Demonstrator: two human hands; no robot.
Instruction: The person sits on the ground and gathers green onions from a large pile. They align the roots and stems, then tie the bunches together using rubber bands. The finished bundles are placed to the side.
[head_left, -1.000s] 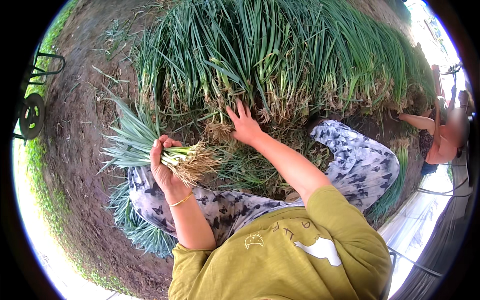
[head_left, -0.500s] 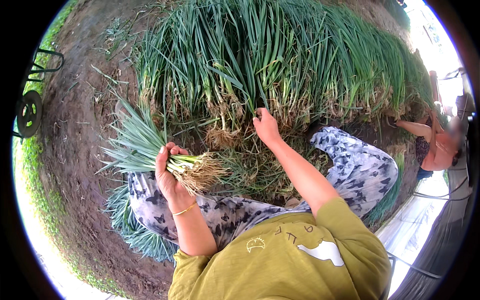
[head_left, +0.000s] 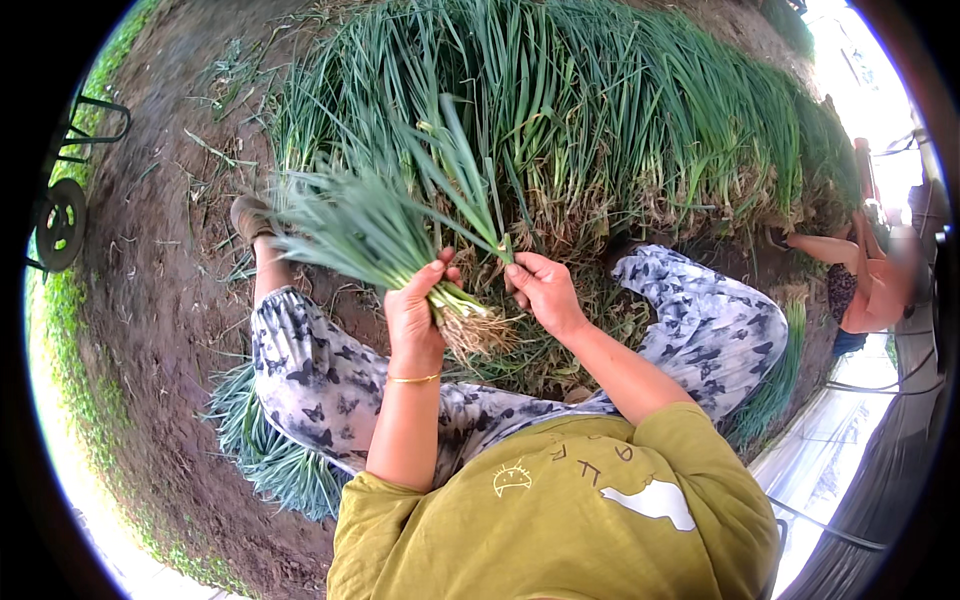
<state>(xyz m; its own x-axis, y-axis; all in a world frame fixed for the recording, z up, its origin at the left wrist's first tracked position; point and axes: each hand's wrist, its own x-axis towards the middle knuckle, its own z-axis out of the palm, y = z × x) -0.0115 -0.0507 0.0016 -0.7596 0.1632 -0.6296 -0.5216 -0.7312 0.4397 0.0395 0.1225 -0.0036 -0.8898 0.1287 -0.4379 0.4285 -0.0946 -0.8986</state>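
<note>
My left hand (head_left: 420,300) is closed round a bunch of green onions (head_left: 360,225), its pale bases and brown roots (head_left: 475,325) hanging toward the lower right and its blurred leaves fanning up and left. Close on its right, my right hand (head_left: 545,290) pinches a few green stalks (head_left: 470,190), raised in front of a long heap of green onions (head_left: 620,90) lying across the soil, root ends toward me. My legs, in patterned trousers, frame loose leaves and debris (head_left: 540,370).
Laid bunches rest beside my left knee (head_left: 270,440) and right knee (head_left: 790,360). A black wheeled frame (head_left: 60,225) stands at the left. At the right are another person (head_left: 860,300), seated low by the heap, and plastic sheeting with hoops (head_left: 820,460).
My left hand has moved right and up with its bunch. My right hand has left the heap, drawing stalks toward the bunch, after first reaching into it with fingers apart.
</note>
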